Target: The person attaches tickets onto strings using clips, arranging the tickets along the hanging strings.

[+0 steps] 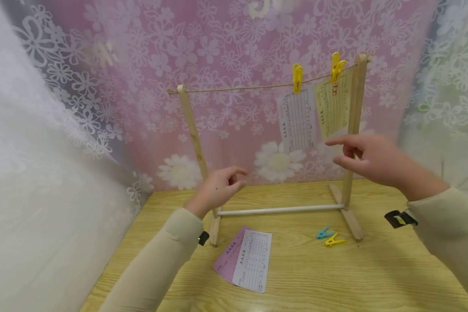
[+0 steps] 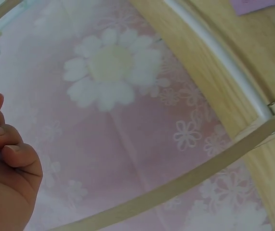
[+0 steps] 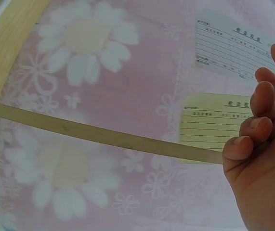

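Observation:
My left hand hovers before the rack's left post, its fingers loosely curled and holding nothing. My right hand is raised near the right post, index finger extended, with nothing between finger and thumb. Just beyond that fingertip hangs a yellow printed slip, clipped to the rope by a yellow clothespin. Left of it, another yellow clothespin holds a white printed slip. In the right wrist view, fingers partly cover the hanging yellow slip.
On the wooden table, a white slip overlaps a pink slip. A blue clothespin and a yellow clothespin lie near the rack's right foot. A white bar joins the posts below; a floral curtain hangs behind.

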A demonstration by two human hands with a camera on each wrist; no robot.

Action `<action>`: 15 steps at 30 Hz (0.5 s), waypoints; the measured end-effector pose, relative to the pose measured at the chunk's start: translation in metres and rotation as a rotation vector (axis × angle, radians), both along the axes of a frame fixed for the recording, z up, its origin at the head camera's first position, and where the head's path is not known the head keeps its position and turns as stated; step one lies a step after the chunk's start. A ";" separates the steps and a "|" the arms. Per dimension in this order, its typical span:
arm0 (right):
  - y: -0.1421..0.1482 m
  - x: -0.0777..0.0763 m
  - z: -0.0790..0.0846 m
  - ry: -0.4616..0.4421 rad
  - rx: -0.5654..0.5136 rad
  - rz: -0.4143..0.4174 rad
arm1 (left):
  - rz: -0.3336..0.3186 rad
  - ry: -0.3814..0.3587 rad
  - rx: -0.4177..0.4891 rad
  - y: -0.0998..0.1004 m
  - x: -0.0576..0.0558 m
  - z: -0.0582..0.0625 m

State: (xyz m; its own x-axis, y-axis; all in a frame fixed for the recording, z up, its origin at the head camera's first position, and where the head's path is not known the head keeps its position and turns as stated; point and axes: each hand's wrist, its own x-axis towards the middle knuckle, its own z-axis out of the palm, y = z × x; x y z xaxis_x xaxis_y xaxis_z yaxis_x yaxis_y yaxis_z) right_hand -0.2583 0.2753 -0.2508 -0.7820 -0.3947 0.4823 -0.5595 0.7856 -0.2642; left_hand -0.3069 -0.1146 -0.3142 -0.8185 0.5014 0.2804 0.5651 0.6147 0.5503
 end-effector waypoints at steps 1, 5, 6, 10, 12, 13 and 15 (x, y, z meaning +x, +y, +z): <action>0.001 0.000 -0.004 -0.007 -0.001 0.000 | 0.000 -0.012 -0.008 -0.001 0.000 -0.004; 0.005 -0.002 -0.020 -0.027 0.000 -0.005 | -0.009 -0.055 -0.036 -0.003 0.001 -0.017; 0.007 -0.002 -0.025 -0.038 -0.002 -0.003 | -0.013 -0.061 -0.049 -0.004 0.001 -0.021; 0.014 -0.002 -0.042 -0.091 -0.005 0.005 | -0.022 -0.084 -0.108 -0.005 0.002 -0.035; 0.017 -0.002 -0.052 -0.099 0.001 0.016 | -0.026 -0.096 -0.127 -0.005 0.003 -0.042; 0.019 -0.002 -0.056 -0.106 0.004 0.019 | -0.027 -0.101 -0.134 -0.006 0.003 -0.045; 0.022 -0.002 -0.065 -0.113 0.009 0.027 | -0.028 -0.112 -0.142 -0.006 0.002 -0.052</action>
